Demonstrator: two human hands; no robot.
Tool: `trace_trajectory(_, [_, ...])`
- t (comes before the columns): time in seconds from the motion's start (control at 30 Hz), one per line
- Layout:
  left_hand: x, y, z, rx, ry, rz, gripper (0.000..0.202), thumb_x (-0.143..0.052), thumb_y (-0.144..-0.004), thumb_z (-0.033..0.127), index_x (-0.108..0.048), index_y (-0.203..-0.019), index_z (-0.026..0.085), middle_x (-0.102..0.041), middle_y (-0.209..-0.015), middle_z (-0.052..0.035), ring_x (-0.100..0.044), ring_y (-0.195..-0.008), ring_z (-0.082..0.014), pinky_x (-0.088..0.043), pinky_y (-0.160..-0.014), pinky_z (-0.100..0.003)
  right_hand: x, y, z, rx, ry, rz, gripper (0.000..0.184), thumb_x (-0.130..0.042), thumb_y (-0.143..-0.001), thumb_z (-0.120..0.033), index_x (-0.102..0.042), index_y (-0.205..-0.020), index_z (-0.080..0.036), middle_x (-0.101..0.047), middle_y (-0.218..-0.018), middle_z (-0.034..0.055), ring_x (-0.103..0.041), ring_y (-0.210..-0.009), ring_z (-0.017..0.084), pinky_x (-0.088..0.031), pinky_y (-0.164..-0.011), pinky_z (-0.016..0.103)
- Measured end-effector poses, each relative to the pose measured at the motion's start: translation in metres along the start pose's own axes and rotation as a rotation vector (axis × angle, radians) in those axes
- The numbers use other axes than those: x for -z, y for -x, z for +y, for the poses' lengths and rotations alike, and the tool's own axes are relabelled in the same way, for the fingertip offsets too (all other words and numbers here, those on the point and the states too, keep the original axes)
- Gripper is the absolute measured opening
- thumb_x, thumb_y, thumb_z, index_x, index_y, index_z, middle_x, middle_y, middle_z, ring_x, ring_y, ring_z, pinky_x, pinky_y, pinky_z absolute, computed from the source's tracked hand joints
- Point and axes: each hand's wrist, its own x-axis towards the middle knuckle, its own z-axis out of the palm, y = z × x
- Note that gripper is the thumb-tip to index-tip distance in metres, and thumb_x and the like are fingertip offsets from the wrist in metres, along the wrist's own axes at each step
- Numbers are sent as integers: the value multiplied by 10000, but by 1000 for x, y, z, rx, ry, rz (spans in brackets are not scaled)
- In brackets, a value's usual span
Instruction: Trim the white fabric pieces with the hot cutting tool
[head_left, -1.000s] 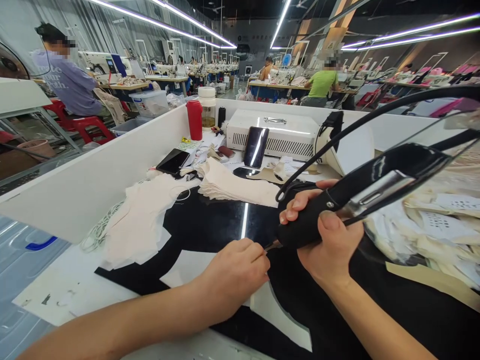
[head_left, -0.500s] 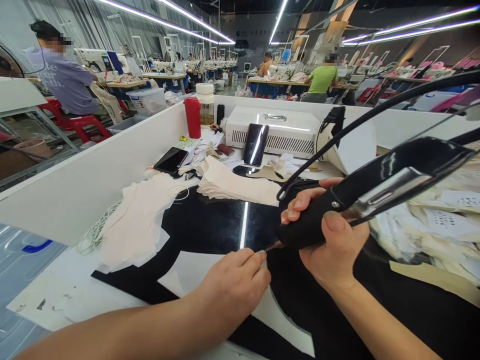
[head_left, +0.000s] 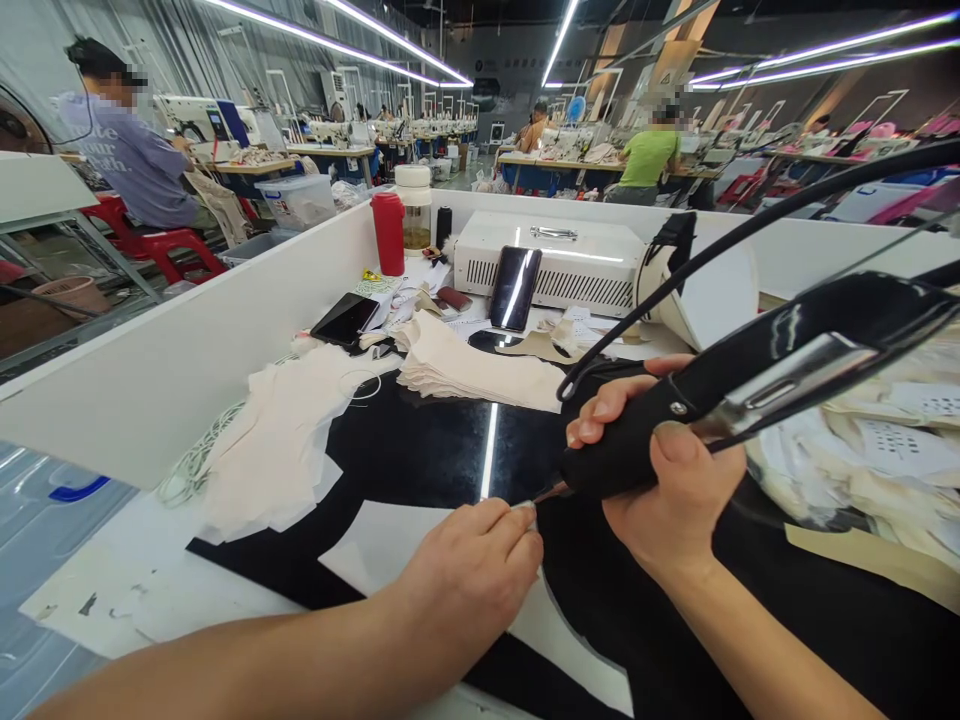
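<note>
Low over the middle of the surface, the black hand tool sits in the right hand, whose fingers wrap firmly round its grip with the thumb on top. Its long axis runs from upper right, where a black cable leaves it, down to lower left, where the thin metal tip points at the left hand. That hand's fingers are pinched shut just at the tip; what they pinch is too small to tell.

Both hands rest over a glossy black sheet, bare between them and a cream fabric stack. A pale fabric pile crowds the left and a heap of cut pieces the right. A white partition bounds the left and far edges. Beyond it, people sit at sewing tables under strip lights.
</note>
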Motion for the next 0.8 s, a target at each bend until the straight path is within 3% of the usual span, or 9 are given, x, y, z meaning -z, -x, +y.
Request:
trace_trajectory(0.3, [-11, 7, 1, -41, -101, -13, 202, -578, -1174, 90, -768, -1239, 113, -845, -1330, -105, -799, -1064, -190, -662, -914, -314, 0, -4, -9, -32, -36, 28, 483, -1022, -772, -522, -730, -1084, -299, -710, -745, -63, -655, -530, 176, -593, -492, 320])
trace_trajectory(0.67, [-9, 1, 5, -4, -90, 174, 195, -599, -1142, 47, -785, -1124, 101, -872, -1162, -64, -778, -921, -177, -633, -766, -295, 0, 1, -4, -14, -37, -8, 383, -986, -844, -445, -739, -1096, -296, -717, -761, -58, -677, -558, 165, -614, -536, 304])
trace_trajectory(0.8, [-10, 0, 6, -2, -93, 192, 179, -610, -1143, 58, -786, -1133, 88, -872, -1156, -72, -777, -915, -185, -643, -785, -303, -1, 1, -4, -13, -25, -4, 379, -978, -851, -457, -731, -1090, -299, -714, -752, -61, -671, -553, 167, -610, -531, 308])
